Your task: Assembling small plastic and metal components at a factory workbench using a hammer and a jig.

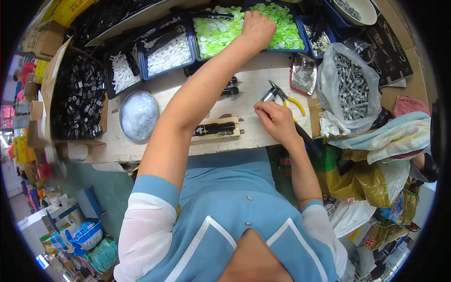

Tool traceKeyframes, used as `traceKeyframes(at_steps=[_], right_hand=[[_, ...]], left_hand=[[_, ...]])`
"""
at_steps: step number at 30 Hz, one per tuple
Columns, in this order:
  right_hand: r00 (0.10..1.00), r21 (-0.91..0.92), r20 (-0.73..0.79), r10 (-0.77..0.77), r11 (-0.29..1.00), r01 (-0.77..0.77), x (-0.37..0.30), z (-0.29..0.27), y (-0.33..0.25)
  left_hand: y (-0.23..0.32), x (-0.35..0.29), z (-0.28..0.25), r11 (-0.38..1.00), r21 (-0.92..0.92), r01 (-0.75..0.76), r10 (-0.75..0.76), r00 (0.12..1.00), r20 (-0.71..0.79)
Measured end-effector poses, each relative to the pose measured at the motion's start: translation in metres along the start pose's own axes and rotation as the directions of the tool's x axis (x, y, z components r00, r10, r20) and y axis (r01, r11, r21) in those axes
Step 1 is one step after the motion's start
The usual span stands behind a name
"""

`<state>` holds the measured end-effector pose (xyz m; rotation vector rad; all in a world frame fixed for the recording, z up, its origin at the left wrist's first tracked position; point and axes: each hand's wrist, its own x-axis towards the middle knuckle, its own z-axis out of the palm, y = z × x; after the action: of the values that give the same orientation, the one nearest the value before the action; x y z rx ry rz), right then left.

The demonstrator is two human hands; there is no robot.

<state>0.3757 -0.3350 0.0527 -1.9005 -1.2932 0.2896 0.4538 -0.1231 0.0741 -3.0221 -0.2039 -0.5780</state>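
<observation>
While the left hand (257,27) reaches into the tray of green discs (221,29), fingers curled among them, grip hidden; the right hand (277,121) closes around yellow-handled pliers (282,96); discs look light, stiff, slippery; pinch by the rim.

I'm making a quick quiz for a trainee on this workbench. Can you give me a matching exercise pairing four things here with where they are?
Things:
1. left hand
2. right hand
3. clear bag of grey screws
4. round white-filled bowl

Places:
A. left part of the bench, before the blue trays
B. in the tray of green discs
C. right end of the bench
D. on the bench, gripping the pliers

Pairs: 1-B, 2-D, 3-C, 4-A
</observation>
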Motion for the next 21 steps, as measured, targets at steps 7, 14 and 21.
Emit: traceKeyframes(at_steps=[7, 14, 21], right_hand=[[1.0, 0.015, -0.027, -0.004, 1.0, 0.005, 0.003, -0.004, 0.011], [0.994, 0.112, -0.106, 0.035, 0.993, -0.023, 0.003, -0.009, 0.004], [0.949, 0.617, -0.025, 0.316, 0.751, -0.234, 0.015, -0.009, -0.018]], left_hand=[[-0.01, 0.016, -0.004, 0.99, -0.131, 0.041, -0.038, 0.999, 0.027], [-0.013, -0.012, -0.029, 0.72, -0.687, 0.096, -0.211, 0.974, -0.086], [0.003, -0.144, -0.076, -0.45, -0.868, 0.208, -0.258, 0.901, 0.35]])
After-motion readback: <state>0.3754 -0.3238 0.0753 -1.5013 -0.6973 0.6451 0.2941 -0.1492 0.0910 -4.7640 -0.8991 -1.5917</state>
